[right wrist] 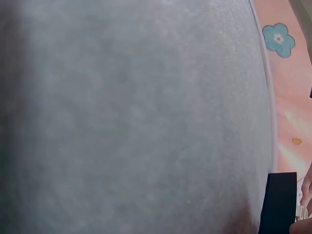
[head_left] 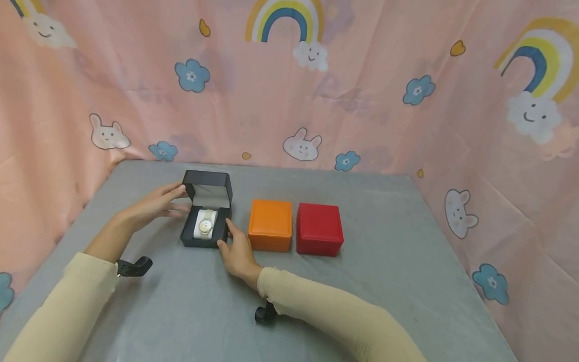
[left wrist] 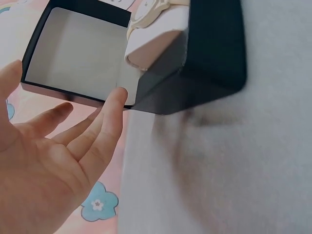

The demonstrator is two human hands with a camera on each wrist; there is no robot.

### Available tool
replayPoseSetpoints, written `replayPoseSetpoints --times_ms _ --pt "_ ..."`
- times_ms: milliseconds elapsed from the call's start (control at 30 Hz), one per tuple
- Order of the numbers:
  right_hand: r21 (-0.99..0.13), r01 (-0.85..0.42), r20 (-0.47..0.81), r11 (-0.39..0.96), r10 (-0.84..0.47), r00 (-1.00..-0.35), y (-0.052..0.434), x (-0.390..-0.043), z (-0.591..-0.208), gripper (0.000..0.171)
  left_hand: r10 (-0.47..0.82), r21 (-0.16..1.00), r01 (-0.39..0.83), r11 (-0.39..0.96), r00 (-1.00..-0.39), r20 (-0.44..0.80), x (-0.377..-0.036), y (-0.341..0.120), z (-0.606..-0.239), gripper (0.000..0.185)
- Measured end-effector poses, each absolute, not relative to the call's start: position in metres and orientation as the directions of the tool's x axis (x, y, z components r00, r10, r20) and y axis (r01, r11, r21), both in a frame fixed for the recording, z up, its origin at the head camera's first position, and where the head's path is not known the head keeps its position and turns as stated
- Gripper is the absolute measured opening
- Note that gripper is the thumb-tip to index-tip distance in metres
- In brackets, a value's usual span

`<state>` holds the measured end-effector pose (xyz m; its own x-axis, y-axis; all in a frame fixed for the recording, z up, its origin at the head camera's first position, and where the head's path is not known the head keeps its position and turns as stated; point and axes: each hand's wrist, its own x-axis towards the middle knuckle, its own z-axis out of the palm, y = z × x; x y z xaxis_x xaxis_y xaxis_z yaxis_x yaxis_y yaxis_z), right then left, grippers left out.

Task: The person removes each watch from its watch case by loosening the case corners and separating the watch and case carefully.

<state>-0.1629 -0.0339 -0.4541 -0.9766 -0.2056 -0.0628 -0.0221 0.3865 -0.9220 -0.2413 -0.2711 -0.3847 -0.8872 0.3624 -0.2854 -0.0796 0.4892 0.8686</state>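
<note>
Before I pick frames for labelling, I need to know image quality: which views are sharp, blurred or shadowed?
Head view: evenly lit, sharp on the black box and watch. Left wrist view: close and soft, left hand slightly blurred, a shadow beside the box on the cloth. Right wrist view: almost all grey table, featureless, dark at the left edge.

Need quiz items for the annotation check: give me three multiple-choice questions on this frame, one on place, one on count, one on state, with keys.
1. Where is the orange box?
A. between the black box and the red box
B. right of the red box
C. behind the black box

2. How many boxes are on the table?
A. two
B. three
C. four

3. What state is the black box in?
A. shut
B. upside down
C. open, with a watch inside

Key: 1 A, black box on one side of it, red box on the other. 2 B, black, orange, red. 3 C, lid up and watch on its cushion.
</note>
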Motion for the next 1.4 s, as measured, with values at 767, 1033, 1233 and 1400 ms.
replayPoseSetpoints --times_ms 767,1033,1233,1400 --pt "-0.921 -0.019 -0.067 0.39 -0.204 -0.977 -0.036 -0.167 -0.452 0.063 0.426 0.882 0.1 0.46 -0.897 -0.12 -0.202 -0.298 -0.388 0.056" --pt "-0.922 -0.001 -0.082 0.386 -0.2 -0.976 -0.034 -0.168 -0.453 0.063 0.479 0.872 0.161 0.463 -0.873 -0.093 -0.202 -0.286 -0.4 0.063" --pt "-0.921 0.002 -0.088 0.39 -0.201 -0.976 -0.034 -0.167 -0.455 0.063 0.487 0.869 0.169 0.465 -0.868 -0.092 -0.203 -0.276 -0.411 0.072" --pt "-0.925 0.007 -0.093 0.379 -0.209 -0.973 -0.035 -0.166 -0.456 0.063 0.509 0.85 0.215 0.482 -0.858 -0.072 -0.204 -0.272 -0.42 0.07"
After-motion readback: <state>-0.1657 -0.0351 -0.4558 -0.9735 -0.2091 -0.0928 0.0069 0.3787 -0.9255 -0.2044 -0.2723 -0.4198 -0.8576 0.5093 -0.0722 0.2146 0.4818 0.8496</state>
